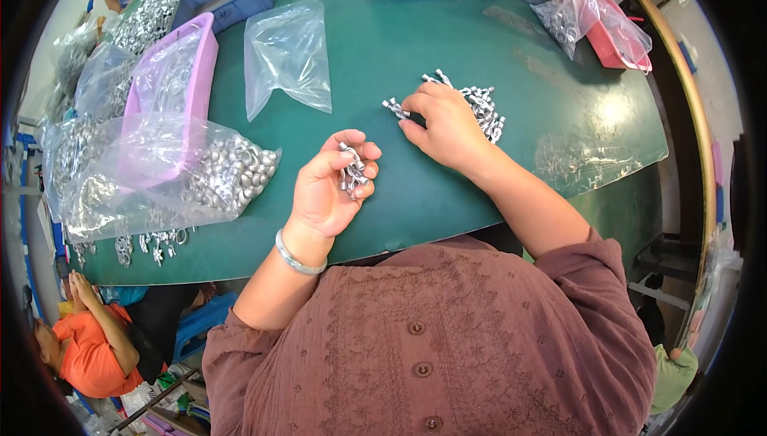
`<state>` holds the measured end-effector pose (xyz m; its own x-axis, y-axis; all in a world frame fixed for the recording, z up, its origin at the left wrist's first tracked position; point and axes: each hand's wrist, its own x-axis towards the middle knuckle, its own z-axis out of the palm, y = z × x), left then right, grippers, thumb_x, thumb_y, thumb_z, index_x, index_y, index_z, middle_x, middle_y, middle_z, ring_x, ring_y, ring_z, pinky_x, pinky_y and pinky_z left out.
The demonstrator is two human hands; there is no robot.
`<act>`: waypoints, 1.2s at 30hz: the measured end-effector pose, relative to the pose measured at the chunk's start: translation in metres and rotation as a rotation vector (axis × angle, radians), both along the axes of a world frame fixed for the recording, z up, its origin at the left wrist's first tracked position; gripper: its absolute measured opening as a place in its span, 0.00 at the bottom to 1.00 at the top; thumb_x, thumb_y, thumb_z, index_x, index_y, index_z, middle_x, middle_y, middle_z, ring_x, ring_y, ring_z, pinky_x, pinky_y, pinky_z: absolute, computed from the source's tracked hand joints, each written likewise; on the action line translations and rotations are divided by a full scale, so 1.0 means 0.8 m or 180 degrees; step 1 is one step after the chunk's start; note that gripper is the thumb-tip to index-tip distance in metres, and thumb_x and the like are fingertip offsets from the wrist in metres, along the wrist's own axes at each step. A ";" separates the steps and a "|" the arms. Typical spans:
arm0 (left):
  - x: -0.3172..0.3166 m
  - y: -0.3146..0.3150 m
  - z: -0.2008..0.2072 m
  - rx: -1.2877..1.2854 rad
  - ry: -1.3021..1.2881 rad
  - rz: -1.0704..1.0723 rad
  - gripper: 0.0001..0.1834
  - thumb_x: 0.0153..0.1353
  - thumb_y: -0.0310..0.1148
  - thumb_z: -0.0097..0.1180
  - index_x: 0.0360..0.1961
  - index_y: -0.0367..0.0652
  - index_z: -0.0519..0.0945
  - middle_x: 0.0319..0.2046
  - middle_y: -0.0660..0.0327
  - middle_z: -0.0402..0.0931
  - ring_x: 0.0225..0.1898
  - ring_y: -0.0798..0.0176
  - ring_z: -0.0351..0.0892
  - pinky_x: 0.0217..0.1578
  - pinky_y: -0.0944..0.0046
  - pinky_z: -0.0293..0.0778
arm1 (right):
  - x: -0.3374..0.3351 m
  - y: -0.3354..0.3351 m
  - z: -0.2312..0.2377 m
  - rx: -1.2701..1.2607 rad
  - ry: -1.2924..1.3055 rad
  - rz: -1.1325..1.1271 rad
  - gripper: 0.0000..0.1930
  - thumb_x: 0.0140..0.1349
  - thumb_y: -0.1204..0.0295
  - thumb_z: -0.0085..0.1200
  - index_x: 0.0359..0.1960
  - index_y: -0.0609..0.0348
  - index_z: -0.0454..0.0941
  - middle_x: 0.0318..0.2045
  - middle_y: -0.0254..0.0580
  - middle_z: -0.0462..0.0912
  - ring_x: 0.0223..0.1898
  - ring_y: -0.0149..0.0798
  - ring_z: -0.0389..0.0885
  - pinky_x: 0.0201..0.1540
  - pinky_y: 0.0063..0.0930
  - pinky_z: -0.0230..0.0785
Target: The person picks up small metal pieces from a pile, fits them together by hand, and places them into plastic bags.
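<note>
"Where are the parts?"
"A few sit in the left hand, its fingers curled round them (a pale bangle circles that wrist)."
"And the right hand?"
"Narrow, thumb and fingertips on another part. The pile lies just beside it, on its right."
"Farther out?"
"A full bag left of the left hand, and a flat bag beyond its fingertips."
</note>
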<state>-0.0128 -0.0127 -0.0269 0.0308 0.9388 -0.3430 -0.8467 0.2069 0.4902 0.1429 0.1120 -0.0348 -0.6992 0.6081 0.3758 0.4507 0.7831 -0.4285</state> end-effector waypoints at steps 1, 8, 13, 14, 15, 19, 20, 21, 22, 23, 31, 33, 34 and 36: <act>0.003 0.002 0.002 -0.0113 0.0257 0.0068 0.08 0.57 0.32 0.47 0.37 0.40 0.71 0.28 0.60 0.69 0.26 0.70 0.66 0.17 0.78 0.60 | 0.002 -0.002 0.002 -0.0106 0.0097 0.0031 0.09 0.46 0.73 0.55 0.30 0.61 0.75 0.26 0.42 0.73 0.31 0.45 0.72 0.34 0.34 0.65; 0.024 0.011 0.005 -0.0063 0.1364 0.0518 0.10 0.55 0.32 0.56 0.37 0.40 0.74 0.20 0.68 0.67 0.17 0.76 0.63 0.13 0.78 0.54 | -0.006 -0.043 0.020 0.0041 0.0894 0.0484 0.08 0.46 0.77 0.54 0.30 0.62 0.72 0.24 0.44 0.75 0.28 0.47 0.74 0.31 0.37 0.66; 0.020 0.006 0.002 0.0216 0.1424 0.0474 0.10 0.55 0.30 0.55 0.38 0.38 0.76 0.23 0.67 0.71 0.16 0.77 0.64 0.13 0.79 0.54 | -0.002 -0.060 0.022 -0.1973 0.1512 0.0391 0.08 0.50 0.80 0.54 0.33 0.63 0.73 0.26 0.36 0.76 0.28 0.29 0.75 0.31 0.20 0.67; 0.020 0.005 0.004 0.0265 0.1377 0.0409 0.11 0.55 0.30 0.56 0.38 0.38 0.76 0.24 0.67 0.72 0.16 0.78 0.64 0.13 0.79 0.54 | 0.000 -0.059 0.020 -0.2434 0.1590 0.0402 0.08 0.50 0.80 0.54 0.33 0.63 0.73 0.26 0.35 0.76 0.28 0.26 0.75 0.31 0.19 0.67; 0.020 0.005 0.003 0.0286 0.1335 0.0363 0.10 0.56 0.30 0.54 0.39 0.37 0.76 0.25 0.66 0.73 0.16 0.78 0.64 0.13 0.80 0.54 | 0.002 -0.058 0.019 -0.2896 0.1666 0.0414 0.08 0.51 0.80 0.53 0.33 0.64 0.73 0.26 0.34 0.76 0.29 0.24 0.74 0.32 0.18 0.67; 0.015 0.005 0.003 0.0390 0.1234 0.0235 0.10 0.58 0.29 0.51 0.39 0.37 0.75 0.28 0.63 0.74 0.17 0.77 0.64 0.13 0.81 0.55 | 0.003 -0.060 0.023 -0.3710 0.2100 0.0565 0.07 0.52 0.80 0.53 0.34 0.65 0.73 0.28 0.34 0.76 0.31 0.24 0.74 0.36 0.18 0.68; 0.014 0.004 0.004 0.0425 0.1224 0.0212 0.10 0.58 0.29 0.50 0.39 0.36 0.75 0.29 0.62 0.75 0.17 0.77 0.64 0.13 0.81 0.55 | 0.004 -0.059 0.024 -0.3817 0.2072 0.0576 0.08 0.52 0.80 0.53 0.34 0.66 0.73 0.28 0.34 0.77 0.31 0.24 0.74 0.36 0.18 0.68; 0.013 0.003 0.004 0.0447 0.1232 0.0208 0.10 0.58 0.29 0.50 0.39 0.36 0.75 0.29 0.62 0.75 0.17 0.77 0.64 0.13 0.81 0.55 | 0.005 -0.058 0.024 -0.3924 0.2044 0.0589 0.08 0.51 0.80 0.54 0.34 0.66 0.74 0.29 0.34 0.77 0.31 0.24 0.74 0.37 0.18 0.68; 0.011 0.002 0.002 0.0470 0.1240 0.0204 0.10 0.58 0.29 0.50 0.40 0.36 0.75 0.29 0.62 0.75 0.17 0.77 0.64 0.13 0.81 0.55 | 0.006 -0.056 0.024 -0.4031 0.2015 0.0601 0.08 0.51 0.80 0.54 0.35 0.66 0.74 0.29 0.35 0.77 0.31 0.25 0.74 0.38 0.18 0.68; 0.011 0.003 0.004 0.0492 0.1246 0.0199 0.10 0.58 0.29 0.50 0.40 0.36 0.75 0.29 0.62 0.74 0.17 0.77 0.64 0.13 0.81 0.56 | 0.007 -0.055 0.024 -0.4213 0.2075 0.0619 0.09 0.51 0.80 0.55 0.35 0.66 0.74 0.29 0.35 0.77 0.31 0.25 0.74 0.37 0.18 0.68; 0.009 -0.002 0.015 0.0670 0.1968 0.0080 0.12 0.55 0.23 0.52 0.42 0.36 0.75 0.25 0.67 0.73 0.19 0.79 0.64 0.18 0.81 0.59 | 0.015 -0.052 0.022 -0.4896 0.2171 0.0734 0.10 0.50 0.77 0.57 0.35 0.66 0.75 0.29 0.36 0.77 0.28 0.25 0.73 0.33 0.18 0.66; 0.007 -0.003 0.018 0.0679 0.2110 0.0073 0.11 0.54 0.22 0.52 0.41 0.36 0.76 0.25 0.67 0.73 0.19 0.79 0.64 0.19 0.81 0.60 | 0.016 -0.052 0.024 -0.4895 0.2157 0.0722 0.10 0.50 0.77 0.57 0.35 0.66 0.75 0.29 0.36 0.77 0.28 0.25 0.73 0.34 0.18 0.67; 0.007 -0.003 0.020 0.0680 0.2198 0.0072 0.11 0.54 0.22 0.52 0.40 0.36 0.76 0.25 0.67 0.73 0.20 0.80 0.64 0.19 0.81 0.60 | 0.017 -0.053 0.026 -0.4894 0.2151 0.0715 0.10 0.50 0.77 0.57 0.35 0.66 0.75 0.29 0.36 0.77 0.28 0.25 0.73 0.34 0.18 0.67; 0.008 -0.004 0.024 0.0714 0.2419 0.0077 0.11 0.53 0.21 0.52 0.39 0.36 0.77 0.26 0.67 0.73 0.21 0.79 0.64 0.20 0.81 0.61 | 0.017 -0.055 0.029 -0.4829 0.2141 0.0698 0.09 0.50 0.78 0.56 0.35 0.66 0.75 0.29 0.35 0.77 0.29 0.25 0.73 0.35 0.18 0.67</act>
<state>-0.0066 -0.0157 -0.0079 -0.1572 0.9855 -0.0645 -0.2663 0.0206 0.9637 0.1566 0.0683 -0.0119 -0.7840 0.5961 -0.1735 -0.1698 -0.4747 -0.8636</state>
